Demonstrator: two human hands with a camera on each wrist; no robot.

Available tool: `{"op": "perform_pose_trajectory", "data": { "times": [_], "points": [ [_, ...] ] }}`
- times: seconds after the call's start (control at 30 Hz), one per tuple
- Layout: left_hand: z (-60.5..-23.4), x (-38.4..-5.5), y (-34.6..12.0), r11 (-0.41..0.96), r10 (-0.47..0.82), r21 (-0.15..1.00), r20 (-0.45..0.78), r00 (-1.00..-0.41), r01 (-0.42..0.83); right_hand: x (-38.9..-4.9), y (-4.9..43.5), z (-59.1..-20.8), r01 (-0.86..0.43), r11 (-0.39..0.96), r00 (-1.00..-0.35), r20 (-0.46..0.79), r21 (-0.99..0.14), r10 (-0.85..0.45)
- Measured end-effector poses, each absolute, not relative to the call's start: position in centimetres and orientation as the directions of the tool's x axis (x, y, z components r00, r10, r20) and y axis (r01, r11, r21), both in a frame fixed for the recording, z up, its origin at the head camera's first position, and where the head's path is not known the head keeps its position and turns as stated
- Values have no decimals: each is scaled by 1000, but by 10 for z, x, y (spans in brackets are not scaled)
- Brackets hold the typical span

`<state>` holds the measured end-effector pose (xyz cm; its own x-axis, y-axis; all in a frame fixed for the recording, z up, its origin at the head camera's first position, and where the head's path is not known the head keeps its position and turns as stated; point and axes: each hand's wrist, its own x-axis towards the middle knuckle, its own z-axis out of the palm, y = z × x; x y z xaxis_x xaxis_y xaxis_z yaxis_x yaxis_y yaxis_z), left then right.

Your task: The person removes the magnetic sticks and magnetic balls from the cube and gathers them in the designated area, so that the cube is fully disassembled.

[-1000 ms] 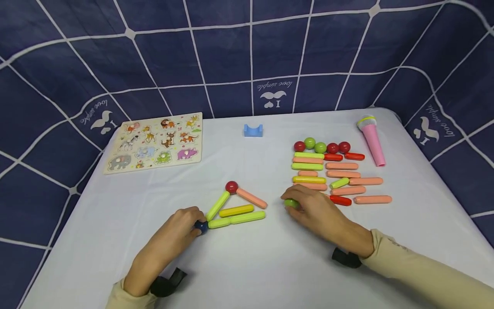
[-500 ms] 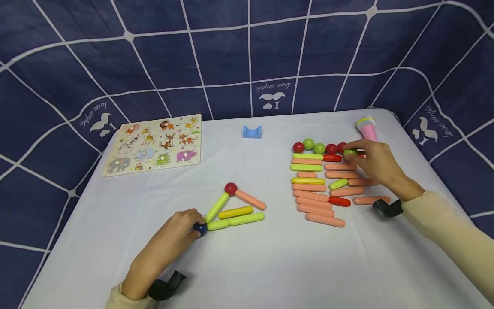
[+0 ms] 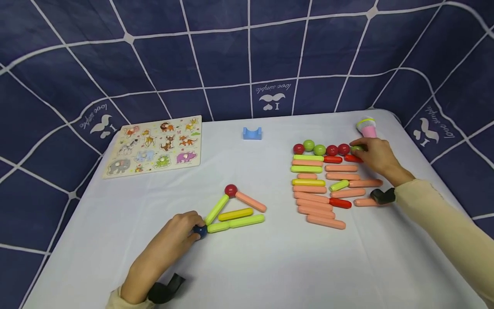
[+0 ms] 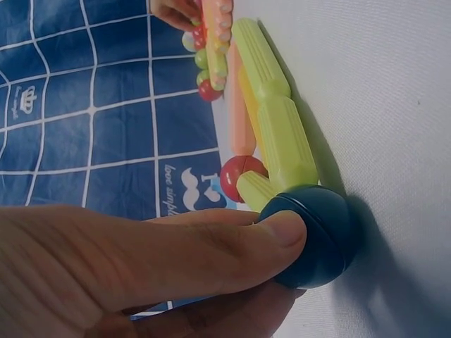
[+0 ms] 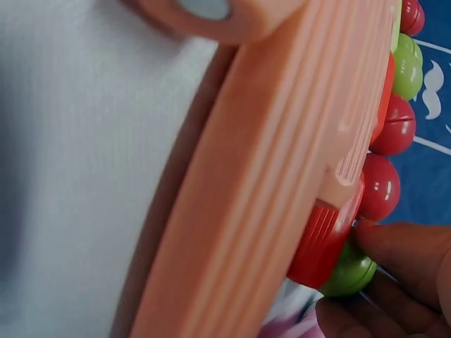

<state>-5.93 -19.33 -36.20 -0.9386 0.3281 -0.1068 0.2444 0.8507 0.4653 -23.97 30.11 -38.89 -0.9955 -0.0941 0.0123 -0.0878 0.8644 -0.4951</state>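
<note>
My left hand (image 3: 175, 236) pinches a dark blue ball (image 4: 325, 243) between thumb and fingers, low on the table. Against that ball stand the ends of two yellow-green sticks (image 4: 285, 134); one of them runs up to a red ball (image 3: 230, 190). From the red ball a peach stick (image 3: 251, 201) slants down to the right, and a yellow stick (image 3: 235, 214) lies inside the shape. With thumb and fingers my right hand (image 3: 380, 158) holds a green ball (image 5: 349, 273) at the right end of a row of red and green balls (image 3: 331, 150), beside a red stick (image 5: 317, 246).
Rows of peach, red, yellow and green sticks (image 3: 326, 221) lie below the ball row. A pink toy microphone (image 3: 368, 128) is behind my right hand. A blue cradle-shaped block (image 3: 252, 134) and an animal puzzle board (image 3: 154, 146) sit farther back, before a dark blue checked cloth (image 3: 216, 51).
My right hand has carried the green ball from beside the lower sticks up and right to the row's end, lastly shifting slightly right. My left hand stays on the dark blue ball.
</note>
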Motion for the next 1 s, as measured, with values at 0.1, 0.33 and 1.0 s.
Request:
{"op": "perform_pose_trajectory", "data": {
  "times": [0.1, 0.33, 1.0],
  "points": [
    [-362, -59, -194, 852, 327, 461, -98, -940, 248, -237, 301, -387, -80, 874, -996, 19, -479, -81],
    [-361, -61, -195, 847, 351, 452, -83, -933, 279, -203, 249, -361, -267, 837, -960, 210, -478, -187],
    [-364, -61, -196, 838, 359, 474, -104, -928, 271, -97, 55, -399, -784, 528, -603, 200, -326, -773]
  ]
}}
